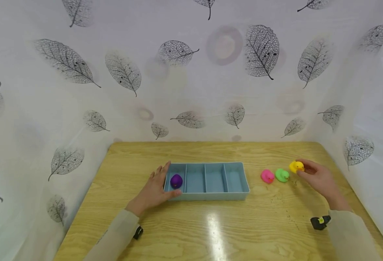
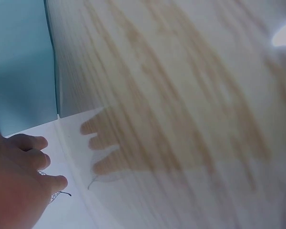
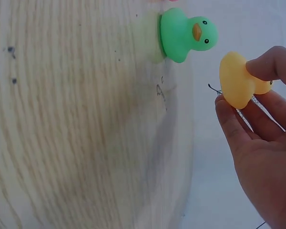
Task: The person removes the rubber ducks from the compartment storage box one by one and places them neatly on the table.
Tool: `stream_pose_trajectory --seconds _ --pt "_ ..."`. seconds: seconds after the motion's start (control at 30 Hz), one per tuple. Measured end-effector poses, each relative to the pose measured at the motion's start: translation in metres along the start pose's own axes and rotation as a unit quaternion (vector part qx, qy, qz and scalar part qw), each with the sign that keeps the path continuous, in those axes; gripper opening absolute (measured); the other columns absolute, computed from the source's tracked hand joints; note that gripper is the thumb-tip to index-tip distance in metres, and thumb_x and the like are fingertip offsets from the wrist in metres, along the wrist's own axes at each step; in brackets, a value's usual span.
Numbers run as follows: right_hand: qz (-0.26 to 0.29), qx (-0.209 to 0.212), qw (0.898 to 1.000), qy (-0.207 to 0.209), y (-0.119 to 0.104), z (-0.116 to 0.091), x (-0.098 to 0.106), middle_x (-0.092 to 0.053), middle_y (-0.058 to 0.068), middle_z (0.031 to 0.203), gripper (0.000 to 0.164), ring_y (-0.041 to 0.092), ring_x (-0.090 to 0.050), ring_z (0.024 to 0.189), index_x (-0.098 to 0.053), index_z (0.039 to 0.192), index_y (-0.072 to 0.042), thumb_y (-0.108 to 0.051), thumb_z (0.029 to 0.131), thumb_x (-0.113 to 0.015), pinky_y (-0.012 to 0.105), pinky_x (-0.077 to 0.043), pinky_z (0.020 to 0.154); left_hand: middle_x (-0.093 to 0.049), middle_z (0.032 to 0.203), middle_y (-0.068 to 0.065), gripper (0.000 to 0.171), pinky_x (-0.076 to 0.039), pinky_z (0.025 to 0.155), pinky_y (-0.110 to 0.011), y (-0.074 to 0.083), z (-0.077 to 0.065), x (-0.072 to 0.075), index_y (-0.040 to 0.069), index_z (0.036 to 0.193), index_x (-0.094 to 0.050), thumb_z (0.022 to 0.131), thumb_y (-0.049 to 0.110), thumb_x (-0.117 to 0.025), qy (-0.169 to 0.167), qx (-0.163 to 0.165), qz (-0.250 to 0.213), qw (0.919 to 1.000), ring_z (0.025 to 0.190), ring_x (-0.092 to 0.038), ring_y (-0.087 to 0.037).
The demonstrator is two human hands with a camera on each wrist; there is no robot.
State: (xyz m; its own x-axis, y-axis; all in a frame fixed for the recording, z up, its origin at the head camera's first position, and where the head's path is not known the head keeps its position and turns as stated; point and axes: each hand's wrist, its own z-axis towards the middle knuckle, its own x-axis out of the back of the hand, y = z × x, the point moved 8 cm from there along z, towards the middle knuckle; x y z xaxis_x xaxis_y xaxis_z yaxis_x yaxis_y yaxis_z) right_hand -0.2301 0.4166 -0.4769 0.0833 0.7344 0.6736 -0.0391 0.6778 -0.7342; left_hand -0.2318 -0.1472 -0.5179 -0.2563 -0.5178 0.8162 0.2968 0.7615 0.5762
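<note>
Leaf-print sheeting [image 1: 191, 83] behind a wood-grain table [image 1: 165, 228], head cam: your L hand [image 1: 153, 188] spans one end of the blue tray [image 1: 211, 197], thumb & fingers apart, thumb at the near rim, w/ a purple toy [image 1: 176, 181] in the leftmost compt. Over right, your R hand [image 1: 320, 181] pinches the yellow duck [image 1: 296, 166], just beside the green duck [image 1: 281, 175], pink duck [image 1: 267, 176] next along. L wrist cam: your fingers near the tray, rest cut off. R wrist cam: thumb & fingertips clamped on yellow duck, green one near.
</note>
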Motion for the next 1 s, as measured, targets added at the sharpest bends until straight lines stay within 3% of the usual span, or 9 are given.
stream_pose_trajectory --seconds 0.13,0.23,0.33,0.4,0.47,1.0 --pt "0.001 -0.013 1.0 0.004 0.011 0.0 -0.001 -0.059 -0.019 0.116 0.051 -0.024 -0.052 0.09 -0.059 0.142 0.009 -0.018 0.101 -0.072 0.004 -0.051 0.072 -0.017 0.177 -0.012 0.118 -0.009 0.13 -0.067 0.001 0.0 0.001 0.026 0.172 0.002 0.09 0.072 -0.069 0.0 0.001 0.002 1.0 0.163 -0.014 -0.045" --pt "-0.001 -0.026 1.0 0.007 0.02 0.0 -0.003 -0.06 -0.021 0.112 0.051 -0.021 -0.054 0.087 -0.06 0.14 0.009 -0.018 0.1 -0.073 0.005 -0.05 0.071 -0.017 0.177 -0.012 0.118 -0.009 0.13 -0.067 0.001 0.0 0.001 0.026 0.172 0.002 0.089 0.072 -0.069 0.0 0.001 0.002 1.0 0.163 -0.014 -0.045" --pt "-0.009 -0.039 0.999 0.006 0.028 -0.001 -0.006 -0.073 0.006 0.117 0.051 -0.021 -0.053 0.085 -0.061 0.14 0.009 -0.018 0.099 -0.073 0.005 -0.049 0.07 -0.016 0.177 -0.012 0.118 -0.009 0.13 -0.067 0.001 0.0 0.001 0.026 0.172 0.001 0.089 0.071 -0.069 -0.002 0.0 0.0 1.0 0.163 -0.014 -0.045" --pt "-0.013 -0.044 0.999 0.004 0.032 -0.001 -0.01 -0.069 0.027 0.128 0.051 -0.023 -0.051 0.085 -0.06 0.141 0.009 -0.018 0.1 -0.072 0.004 -0.048 0.07 -0.016 0.177 -0.012 0.118 -0.009 0.13 -0.066 0.001 -0.001 0.001 0.026 0.172 0.002 0.089 0.072 -0.069 -0.003 0.001 -0.001 1.0 0.163 -0.014 -0.045" --pt "-0.011 -0.046 0.999 0.001 0.034 -0.001 -0.013 -0.061 0.038 0.138 0.051 -0.025 -0.048 0.086 -0.059 0.142 0.01 -0.018 0.101 -0.07 0.003 -0.047 0.071 -0.017 0.177 -0.013 0.118 -0.009 0.13 -0.067 0.001 -0.001 0.0 0.026 0.172 0.001 0.089 0.071 -0.069 -0.003 0.001 -0.001 1.0 0.163 -0.014 -0.045" --pt "-0.044 -0.053 0.998 -0.011 0.042 -0.002 -0.016 -0.061 0.038 0.137 0.049 -0.023 -0.045 0.085 -0.061 0.142 0.006 -0.021 0.102 -0.069 0.01 -0.049 0.069 -0.017 0.177 -0.012 0.117 -0.008 0.131 -0.065 0.0 -0.001 0.001 0.027 0.172 0.0 0.089 0.072 -0.069 0.001 0.005 -0.002 1.0 0.163 -0.014 -0.044"
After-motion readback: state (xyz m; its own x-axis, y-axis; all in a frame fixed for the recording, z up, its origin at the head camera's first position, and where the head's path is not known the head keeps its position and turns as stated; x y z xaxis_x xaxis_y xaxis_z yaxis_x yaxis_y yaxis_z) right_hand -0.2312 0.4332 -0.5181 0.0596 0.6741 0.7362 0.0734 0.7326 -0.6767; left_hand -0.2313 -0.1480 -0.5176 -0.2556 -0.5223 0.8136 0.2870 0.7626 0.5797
